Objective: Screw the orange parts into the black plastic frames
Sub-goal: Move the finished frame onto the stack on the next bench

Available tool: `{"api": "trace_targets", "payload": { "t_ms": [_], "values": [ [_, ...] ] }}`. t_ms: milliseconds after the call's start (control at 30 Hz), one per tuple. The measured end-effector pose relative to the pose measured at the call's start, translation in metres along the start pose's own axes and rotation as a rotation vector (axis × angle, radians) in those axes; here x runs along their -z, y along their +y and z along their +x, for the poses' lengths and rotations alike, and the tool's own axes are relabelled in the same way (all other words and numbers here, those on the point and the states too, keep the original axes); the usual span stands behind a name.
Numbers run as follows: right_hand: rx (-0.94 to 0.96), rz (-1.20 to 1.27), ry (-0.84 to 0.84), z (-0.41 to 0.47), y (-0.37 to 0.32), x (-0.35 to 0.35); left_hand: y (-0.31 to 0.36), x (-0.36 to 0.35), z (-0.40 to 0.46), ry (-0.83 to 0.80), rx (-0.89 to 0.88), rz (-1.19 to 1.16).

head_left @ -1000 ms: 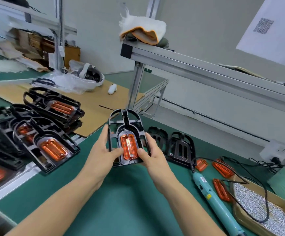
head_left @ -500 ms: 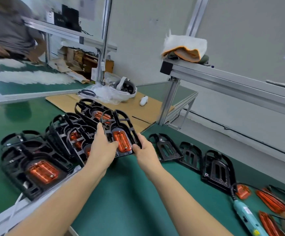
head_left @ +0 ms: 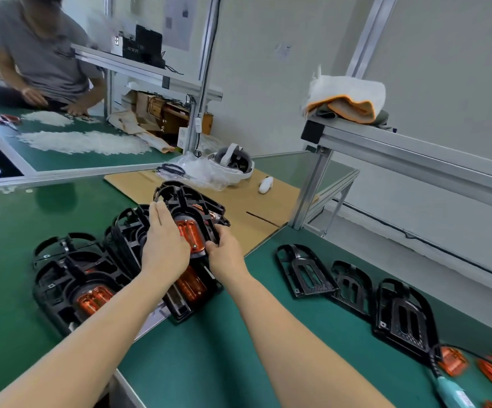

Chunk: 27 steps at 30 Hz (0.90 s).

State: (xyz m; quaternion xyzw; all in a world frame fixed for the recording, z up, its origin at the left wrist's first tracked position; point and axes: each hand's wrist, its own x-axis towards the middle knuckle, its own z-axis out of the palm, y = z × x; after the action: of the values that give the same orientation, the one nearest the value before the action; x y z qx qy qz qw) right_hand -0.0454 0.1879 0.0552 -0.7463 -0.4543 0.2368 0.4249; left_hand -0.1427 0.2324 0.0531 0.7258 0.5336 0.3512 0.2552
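Head view, looking down at a green workbench. At centre, the left hand (head_left: 165, 245) lies with straight fingers flat along the left edge of a finished black frame (head_left: 192, 210), while the right hand (head_left: 224, 254) pinches the frame's near right corner with curled fingers. An orange part (head_left: 190, 235) sits fixed in the frame's middle. The frame hovers over, or just touches, a stack of finished frames (head_left: 127, 260) spreading toward eight o'clock; which one, I cannot tell.

Judgement: the step is setting this piece on the stack. It would go best lowered level, ribs nested into the frame beneath, so the pile does not slide off the table seam.

Toward four o'clock, three empty black frames (head_left: 353, 290) lie in a row. Beyond them, at the lower right edge, loose orange parts (head_left: 453, 362) and a teal electric screwdriver (head_left: 452, 393) with its cable wait. At twelve o'clock, a cardboard sheet (head_left: 253, 207) holds a white headset (head_left: 233, 163); neither blocks the stack. At eleven o'clock another person works at a far bench.
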Motion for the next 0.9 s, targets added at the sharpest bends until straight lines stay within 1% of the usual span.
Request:
{"api": "trace_targets", "payload": {
  "t_ms": [133,200,300,467,600,667,733,800,900],
  "values": [
    [0.029,-0.05,0.024,0.006,-0.004,-0.013,-0.003,-0.002,0.008,0.04,-0.011,0.079],
    [0.052,-0.046,0.066,0.009,-0.005,-0.018,-0.005,-0.003,0.012,0.056,-0.03,0.107],
    [0.111,-0.025,0.098,0.016,-0.008,-0.022,-0.007,-0.005,0.019,0.07,-0.014,0.143],
    [0.2,-0.103,0.063,0.018,-0.018,-0.028,-0.015,-0.004,0.033,0.054,0.093,0.12],
    [0.256,-0.254,0.008,0.022,-0.01,-0.037,-0.019,-0.007,0.039,0.036,0.191,0.228],
    [0.262,-0.331,0.0,0.024,-0.005,-0.039,-0.021,-0.008,0.039,0.077,0.138,0.354],
    [0.256,-0.347,0.01,0.024,-0.001,-0.039,-0.025,-0.008,0.038,0.11,-0.022,0.557],
    [0.248,-0.334,-0.013,0.025,0.0,-0.037,-0.027,-0.007,0.038,0.063,-0.152,0.741],
    [0.234,-0.315,-0.051,0.026,0.001,-0.034,-0.022,-0.001,0.039,0.006,-0.174,0.835]
  ]
}}
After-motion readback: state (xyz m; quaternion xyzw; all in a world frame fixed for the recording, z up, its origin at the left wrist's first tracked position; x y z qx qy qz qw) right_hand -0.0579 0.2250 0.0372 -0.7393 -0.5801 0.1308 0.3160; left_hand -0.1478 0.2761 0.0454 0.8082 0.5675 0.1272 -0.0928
